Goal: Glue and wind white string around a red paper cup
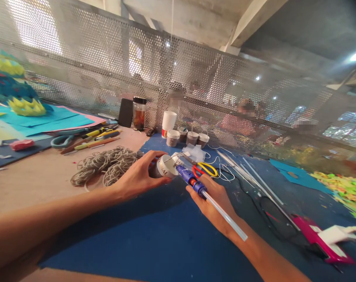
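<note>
My left hand [139, 172] is wrapped round a small white paper cup [164, 169] with dark lettering, tilted toward the right. In my right hand [211, 199] is a blue glue gun [192, 180], its nozzle at the cup's rim. A long clear glue stick [225, 215] juts from the gun's back over my right wrist. Grey-brown string seems to lie at the cup's top, though its detail is blurred. Just beyond the gun lie scissors [209, 169] with red and yellow handles. A heap of grey-brown cord [107, 166] rests left of the cup.
Several small cups [192, 138] and a stack of white cups [168, 121] stand at the back, near a lidded jar [139, 113]. Thin rods [239, 170] and a pink power strip [319, 239] lie at right. Behind the table rises a perforated metal screen [107, 51].
</note>
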{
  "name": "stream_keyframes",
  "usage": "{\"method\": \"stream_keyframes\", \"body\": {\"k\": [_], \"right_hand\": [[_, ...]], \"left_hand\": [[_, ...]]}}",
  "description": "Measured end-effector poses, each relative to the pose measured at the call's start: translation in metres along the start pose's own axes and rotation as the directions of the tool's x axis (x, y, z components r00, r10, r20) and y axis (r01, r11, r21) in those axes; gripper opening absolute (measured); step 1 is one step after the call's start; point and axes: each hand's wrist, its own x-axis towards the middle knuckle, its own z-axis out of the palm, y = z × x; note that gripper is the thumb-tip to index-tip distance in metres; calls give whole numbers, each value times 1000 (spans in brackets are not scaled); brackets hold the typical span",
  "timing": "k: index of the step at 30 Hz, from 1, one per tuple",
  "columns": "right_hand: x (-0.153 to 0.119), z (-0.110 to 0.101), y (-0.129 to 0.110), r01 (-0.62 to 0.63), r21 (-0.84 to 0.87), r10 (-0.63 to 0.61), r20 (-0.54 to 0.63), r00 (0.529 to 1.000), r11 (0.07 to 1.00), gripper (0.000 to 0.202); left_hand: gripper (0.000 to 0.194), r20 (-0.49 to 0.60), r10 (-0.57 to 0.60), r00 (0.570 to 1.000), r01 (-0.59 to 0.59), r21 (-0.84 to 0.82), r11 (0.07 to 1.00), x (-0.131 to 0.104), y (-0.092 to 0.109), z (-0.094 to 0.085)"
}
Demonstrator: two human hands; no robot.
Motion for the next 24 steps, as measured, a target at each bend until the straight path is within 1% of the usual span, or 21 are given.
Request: {"method": "stream_keyframes", "body": {"k": [5,10,15,24], "right_hand": [[-1,1,1,-9,10,9,8,1000,1000,19],[-1,1,2,-24,4,24,15,1000,1000,20],[-2,2,3,-34,-13,34,27,999,999,21],[-2,1,1,-44,-25,45,36,998,999,23]], "left_hand": [[63,-19,13,1000,-13,17,1000,0,-2,0],[72,-16,-36,999,36,35,999,-1,-3,0],[69,-32,-76,997,77,53,996,-2,3,0],[65,-36,-60,998,63,95,993,-3,5,-1]]}}
